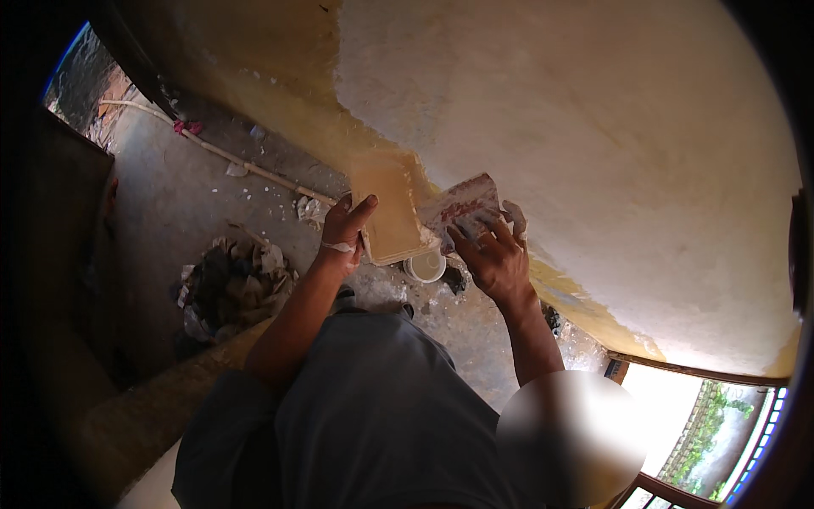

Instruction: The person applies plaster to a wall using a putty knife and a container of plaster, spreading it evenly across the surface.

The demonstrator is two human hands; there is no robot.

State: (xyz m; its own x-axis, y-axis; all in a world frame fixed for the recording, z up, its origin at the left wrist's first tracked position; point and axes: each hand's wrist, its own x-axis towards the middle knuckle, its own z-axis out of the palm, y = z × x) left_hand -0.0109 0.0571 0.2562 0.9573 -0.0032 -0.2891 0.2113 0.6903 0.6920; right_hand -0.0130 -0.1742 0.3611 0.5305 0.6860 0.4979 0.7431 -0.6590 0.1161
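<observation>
Presently, the left hand (pixel 343 227) is clamped on the left edge of a shallow, rectangular, tan tray (pixel 388 210), thumb over the rim. The right hand (pixel 496 254) grips a flat, reddish-brown, rectangular blade (pixel 469 198) smeared with whitish paste. The blade is positioned at the tray's right edge; contact cannot be confirmed. Below both, a round white bucket (pixel 426 267) stands on the grey floor (pixel 462 327), near the yellow wall with its large whitish coating (pixel 577 144).

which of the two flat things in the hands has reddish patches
The flat piece in the right hand: reddish-brown shows among its whitish smears, while the board in the left hand is tan.
</observation>
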